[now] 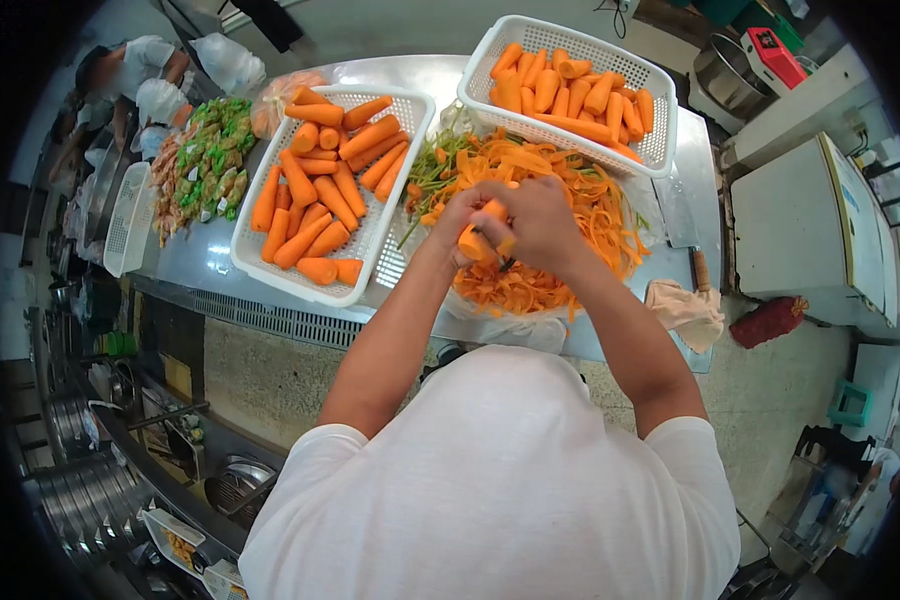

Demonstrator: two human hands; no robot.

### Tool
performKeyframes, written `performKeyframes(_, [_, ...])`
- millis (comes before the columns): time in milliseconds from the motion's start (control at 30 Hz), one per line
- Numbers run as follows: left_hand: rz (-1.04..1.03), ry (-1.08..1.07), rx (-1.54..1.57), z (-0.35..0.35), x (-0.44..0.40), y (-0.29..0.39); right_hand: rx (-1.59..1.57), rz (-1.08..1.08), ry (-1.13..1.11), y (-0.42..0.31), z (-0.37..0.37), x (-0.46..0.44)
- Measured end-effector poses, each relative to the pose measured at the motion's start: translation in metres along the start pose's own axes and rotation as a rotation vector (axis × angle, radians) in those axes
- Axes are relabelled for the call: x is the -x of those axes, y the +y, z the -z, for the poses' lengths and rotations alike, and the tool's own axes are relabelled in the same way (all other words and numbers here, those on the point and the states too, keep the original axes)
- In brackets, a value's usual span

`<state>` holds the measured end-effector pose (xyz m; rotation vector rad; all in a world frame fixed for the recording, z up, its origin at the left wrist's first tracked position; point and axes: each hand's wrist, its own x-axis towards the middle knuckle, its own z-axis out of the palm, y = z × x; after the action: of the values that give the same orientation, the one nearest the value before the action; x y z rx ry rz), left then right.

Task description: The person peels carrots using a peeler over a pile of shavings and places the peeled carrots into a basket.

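Observation:
Over a heap of carrot peelings point(530, 290), my left hand point(454, 222) is closed around a carrot point(473, 244). My right hand point(542, 222) is closed against it, gripping what looks like a peeler point(507, 265); only a small dark part of the tool shows, the rest being hidden by the fingers. Green carrot tops point(432, 172) lie at the heap's left edge. Beside my left hand stands a white basket point(242, 235) of carrots with smooth, bright surfaces. Beyond the heap is another white basket point(667, 120), also holding carrots.
A cleaver-like knife point(682, 215) with a wooden handle lies on the right of the metal table point(370, 72), near a cloth point(688, 308). Green-and-clear bagged produce point(205, 155) is piled at the left. People in white point(148, 68) work beyond it. A white chest point(790, 220) stands right.

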<state>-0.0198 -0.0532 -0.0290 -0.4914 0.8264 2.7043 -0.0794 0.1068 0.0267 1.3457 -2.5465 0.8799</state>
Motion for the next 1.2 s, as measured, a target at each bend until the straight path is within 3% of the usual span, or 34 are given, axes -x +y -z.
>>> performKeyframes(100, [-0.014,-0.020,0.004,-0.003,0.006,0.004,-0.099,0.040,-0.022,0.021,-0.019,-0.009])
performKeyframes(167, [0.114,-0.071,-0.076,0.016,-0.001,0.006,-0.073,-0.342,0.056,0.058,-0.016,-0.018])
performKeyframes(200, [0.114,-0.073,-0.074,0.012,0.001,0.004,-0.070,-0.342,0.055,0.065,-0.016,-0.014])
performKeyframes(267, [0.059,-0.037,-0.007,0.004,0.004,0.004,-0.040,-0.292,0.173,0.080,-0.019,-0.014])
performKeyframes(400, [0.011,-0.119,-0.060,0.007,0.001,0.004,-0.004,-0.095,0.020,-0.002,-0.004,0.000])
performKeyframes(467, [0.059,0.144,-0.002,-0.010,0.003,0.005,-0.070,0.105,-0.012,-0.023,-0.003,0.003])
performKeyframes(500, [0.062,0.143,-0.006,-0.003,0.001,0.005,-0.070,0.101,-0.008,-0.015,-0.004,0.001])
performKeyframes(567, [0.106,-0.065,-0.035,0.018,-0.005,0.004,0.014,-0.141,-0.025,0.021,-0.008,-0.012])
performKeyframes(633, [0.089,-0.104,-0.020,0.016,0.000,0.002,-0.140,-0.332,0.047,0.065,-0.017,-0.012])
performKeyframes(667, [0.073,-0.139,-0.004,0.015,0.003,0.000,-0.140,-0.330,0.046,0.082,-0.018,-0.009])
performKeyframes(733, [0.075,-0.160,0.031,0.012,0.005,0.001,-0.042,-0.566,0.020,0.106,-0.019,-0.004])
performKeyframes(900, [0.063,-0.165,0.072,0.011,0.012,0.011,-0.060,-0.609,-0.044,0.106,-0.030,0.029])
performKeyframes(1067, [0.042,-0.020,-0.216,0.005,-0.061,0.032,-0.120,-0.622,-0.066,0.105,-0.045,0.040])
performKeyframes(1200, [-0.378,0.102,0.211,-0.069,-0.106,0.060,-0.106,-0.651,-0.045,0.099,-0.053,0.043])
